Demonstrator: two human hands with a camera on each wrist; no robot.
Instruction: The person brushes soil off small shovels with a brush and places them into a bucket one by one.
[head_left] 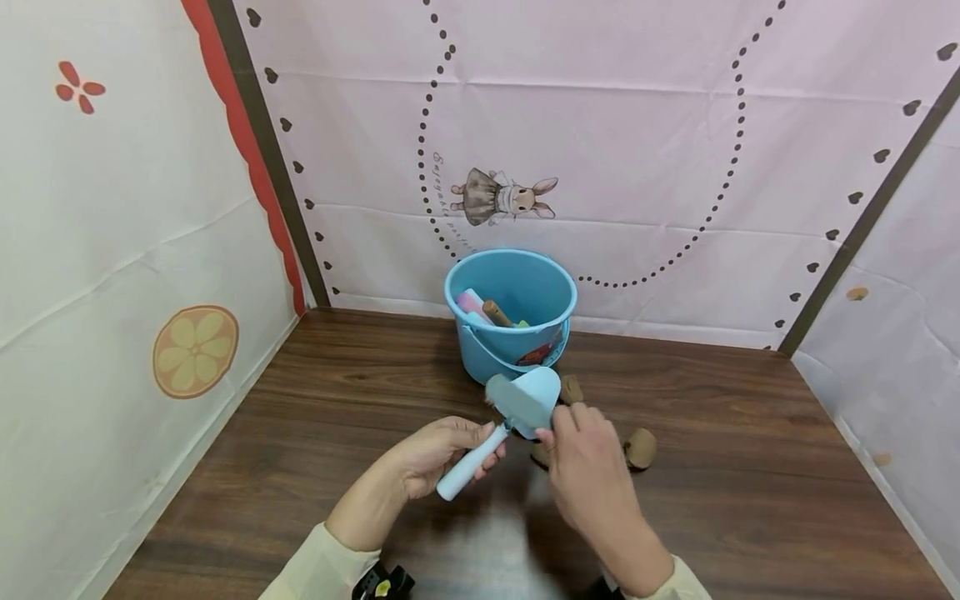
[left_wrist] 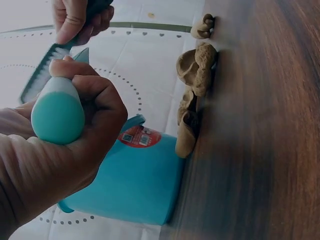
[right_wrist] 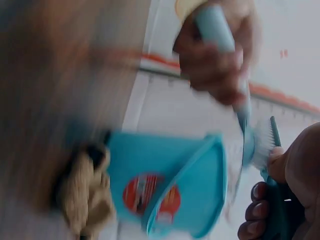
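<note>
In the head view my left hand [head_left: 431,457] grips the pale blue handle of a small toy trowel [head_left: 471,465], its blade tilted up and away. The handle's rounded, teal-tipped end faces the left wrist camera. My right hand [head_left: 592,467] holds a teal brush [left_wrist: 37,77] with white bristles [right_wrist: 262,142]. In the head view the brush overlaps the trowel blade. The right wrist view shows the bristles right at the blade, with motion blur. Both tools are held above the table, in front of a blue bucket [head_left: 480,346].
Several brown, clay-like clumps [left_wrist: 195,72] lie on the wooden table [head_left: 750,467] before the bucket, one clump [head_left: 641,450] farther right. The bucket's handle hangs down its front; a pink item [head_left: 470,302] and a brown stick [head_left: 497,313] stand inside. Printed cloth walls [head_left: 637,150] enclose the table.
</note>
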